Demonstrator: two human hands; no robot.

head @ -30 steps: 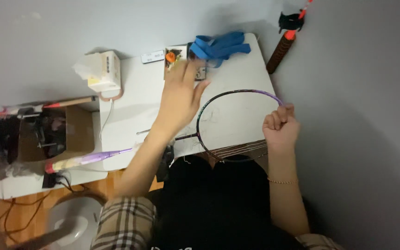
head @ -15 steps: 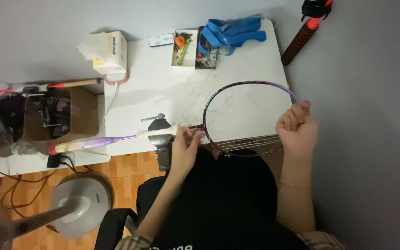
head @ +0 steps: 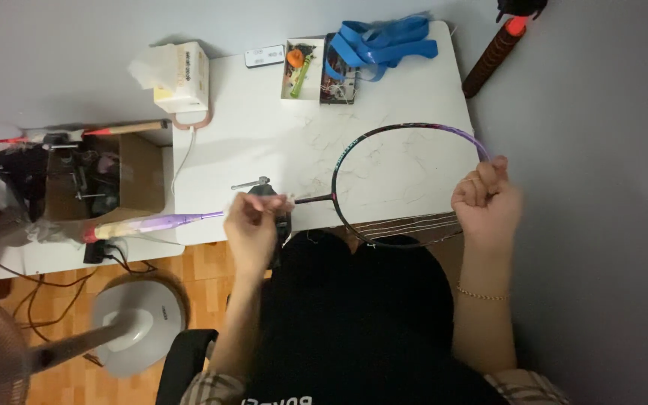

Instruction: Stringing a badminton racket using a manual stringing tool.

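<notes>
At centre frame, the fingertips of the left hand [head: 253,225] were pressed together in a pinch beside the racket's shaft, near a dark clamp-like tool [head: 268,196] at the table edge; motion blur made it impossible to tell whether they gripped the shaft or a string. At right of centre, the right hand [head: 487,199] was curled into a loose fist, its fingers closed on the rim of the badminton racket [head: 406,127]. The racket lay flat over the white table [head: 264,120], its head toward the right; only a few strings crossed the lower part of the hoop, and its lowest arc merged with the person's black shirt. The pale purple handle [head: 148,223] projected leftward past the table edge.

Toward the upper centre stood a small tray of oddments [head: 301,69], contents indistinct, with blue straps [head: 384,45] beside it. A tissue box [head: 181,71] stood at upper left. A fan base [head: 136,319] lay at lower left, its head cut off by the frame.
</notes>
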